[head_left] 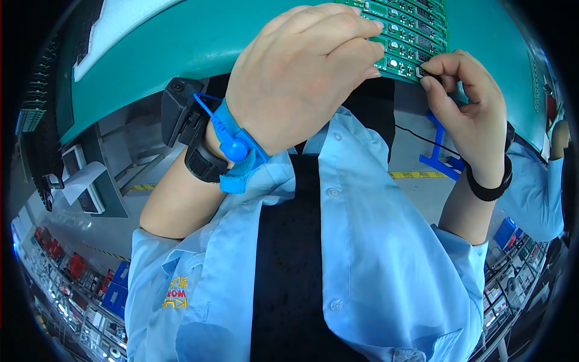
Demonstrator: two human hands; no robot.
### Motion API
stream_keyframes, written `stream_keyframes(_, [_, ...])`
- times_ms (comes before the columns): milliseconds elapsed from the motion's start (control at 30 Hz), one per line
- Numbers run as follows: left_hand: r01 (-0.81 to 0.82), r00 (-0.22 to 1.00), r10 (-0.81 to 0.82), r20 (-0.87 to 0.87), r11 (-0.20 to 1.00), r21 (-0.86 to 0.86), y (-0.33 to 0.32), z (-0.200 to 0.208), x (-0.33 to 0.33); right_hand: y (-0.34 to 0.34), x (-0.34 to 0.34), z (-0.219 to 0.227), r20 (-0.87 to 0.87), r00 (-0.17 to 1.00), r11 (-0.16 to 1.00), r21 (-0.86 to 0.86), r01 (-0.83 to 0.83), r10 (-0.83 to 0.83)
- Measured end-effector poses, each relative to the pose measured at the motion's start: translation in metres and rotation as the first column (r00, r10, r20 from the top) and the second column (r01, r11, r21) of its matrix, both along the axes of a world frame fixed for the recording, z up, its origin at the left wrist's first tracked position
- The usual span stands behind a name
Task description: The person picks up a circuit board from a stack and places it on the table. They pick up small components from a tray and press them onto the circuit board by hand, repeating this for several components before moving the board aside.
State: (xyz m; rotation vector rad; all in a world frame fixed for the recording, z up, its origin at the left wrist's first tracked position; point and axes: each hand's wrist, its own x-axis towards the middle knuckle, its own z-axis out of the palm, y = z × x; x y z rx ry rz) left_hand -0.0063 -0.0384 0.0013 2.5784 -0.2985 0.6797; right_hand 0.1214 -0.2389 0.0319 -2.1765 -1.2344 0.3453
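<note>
A panel of green circuit boards (395, 45) in several rows, with small white-and-silver parts, lies at the table's near edge. A column of small dark display modules runs down its right side. My left hand (295, 66) reaches over from the left. Its fingers are stretched out, and their tips rest at the panel's left side. At the panel's near right corner my right hand (473, 99) is curled, thumb and forefinger closing on the nearest display module (421, 71). The fingertips partly cover that module.
The panel lies on a green table mat (175, 51). A white foam sheet (114, 30) and a black rack (45, 133) are at the left. A blue wrist strap (238, 148) with a wire is on my left wrist. Another person's blue sleeve (534, 187) shows at right.
</note>
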Motion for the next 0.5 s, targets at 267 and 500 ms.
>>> stream_keyframes(267, [0.006,1.000,-0.006,-0.014,1.000,-0.006,-0.001,0.001,0.000,0.001,0.001,0.004,0.074,0.994,0.997,-0.042,-0.072,0.075])
stream_keyframes(500, [0.079,0.853,-0.095,0.513,0.995,0.052,0.009,-0.061,0.036,0.002,0.002,0.008,0.001,0.996,0.995,-0.053,-0.085,0.086])
